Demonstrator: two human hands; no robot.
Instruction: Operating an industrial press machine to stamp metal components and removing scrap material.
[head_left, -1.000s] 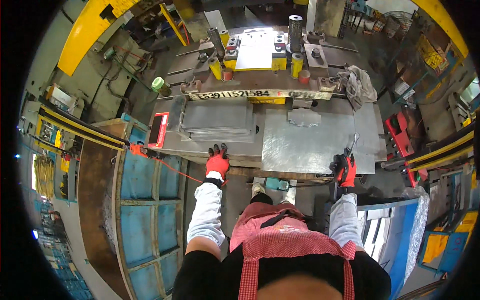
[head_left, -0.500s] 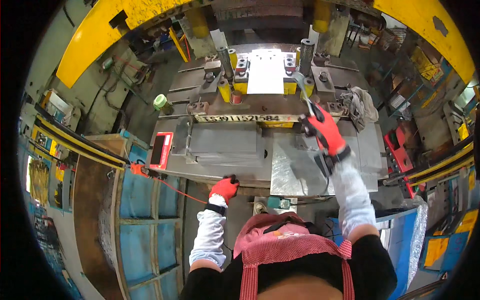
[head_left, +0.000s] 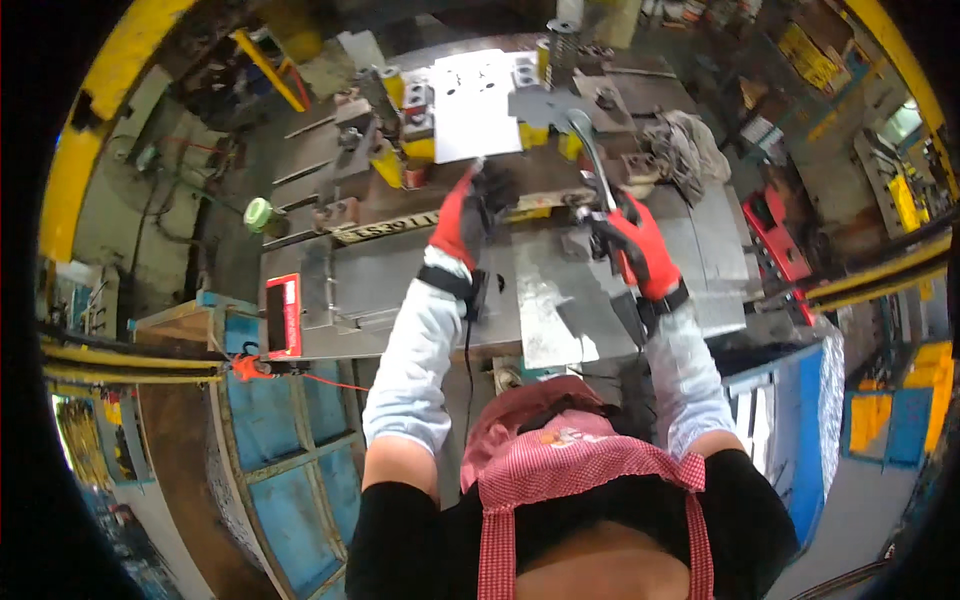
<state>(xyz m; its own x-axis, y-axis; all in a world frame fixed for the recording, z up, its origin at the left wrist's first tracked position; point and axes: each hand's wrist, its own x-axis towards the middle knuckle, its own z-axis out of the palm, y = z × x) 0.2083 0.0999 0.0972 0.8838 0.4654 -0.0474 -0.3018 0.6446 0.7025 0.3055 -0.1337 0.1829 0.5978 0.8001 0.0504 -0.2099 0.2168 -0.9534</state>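
- Metal sheet [head_left: 472, 128], bright, on the die base [head_left: 545, 174] at far centre.
- Left hand [head_left: 468, 218], red-gloved, at the sheet's near edge; I cannot tell whether its fingers grip it.
- Right hand [head_left: 634, 240], also red-gloved: fingers closed around a long tool [head_left: 597, 163], its far end right of the sheet.
- Stacked grey plates [head_left: 385, 275] near left; grey cloth [head_left: 690, 152] far right.

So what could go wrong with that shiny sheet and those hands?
The left hand is at the near edge of the bright sheet; if that edge is sharp, it might cut through the glove. The right hand holds a long-handled tool beside the sheet, so a careless swing could bump it out of place. A dark cable hangs below the left wrist and might snag on something.
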